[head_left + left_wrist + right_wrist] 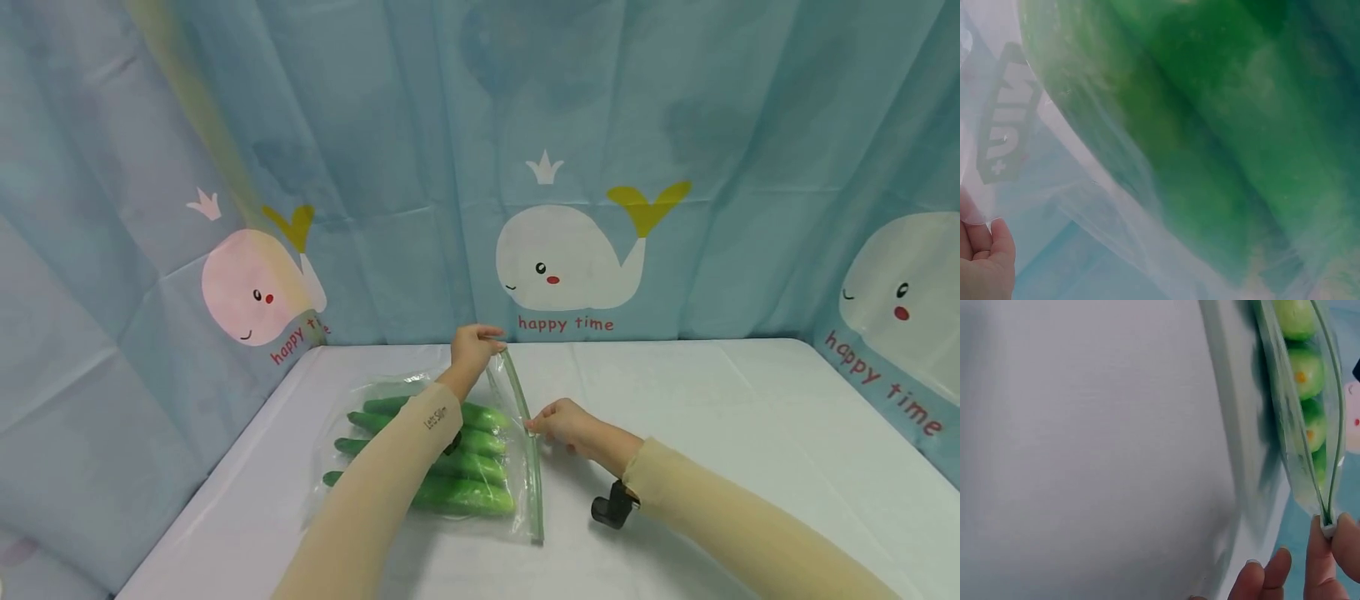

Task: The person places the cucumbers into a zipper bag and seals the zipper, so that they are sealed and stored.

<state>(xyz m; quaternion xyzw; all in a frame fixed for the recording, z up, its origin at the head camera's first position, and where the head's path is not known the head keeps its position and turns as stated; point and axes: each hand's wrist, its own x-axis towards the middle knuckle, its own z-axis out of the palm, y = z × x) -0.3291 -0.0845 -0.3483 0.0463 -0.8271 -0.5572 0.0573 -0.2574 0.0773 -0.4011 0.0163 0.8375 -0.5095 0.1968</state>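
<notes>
A clear zip bag [495, 523] with a green closure strip [535, 492] lies on the table and contains several green cucumbers [465, 497]. At the bag's far corner, my left hand [471, 348] holds the plastic; the left wrist view has its curled fingers [999, 247] against the film. My right hand [567, 423] pinches a small whitish slider [1329, 530] on the strip, between thumb and finger. From that slider, the two green lines of the mouth spread apart in the right wrist view, with cucumber ends [1305, 374] showing between them.
A white cloth [675, 400] covers the table. Behind it hangs a blue curtain [420, 167] printed with whales. A black wrist camera [615, 505] sits below my right wrist, and my left forearm crosses over the bag.
</notes>
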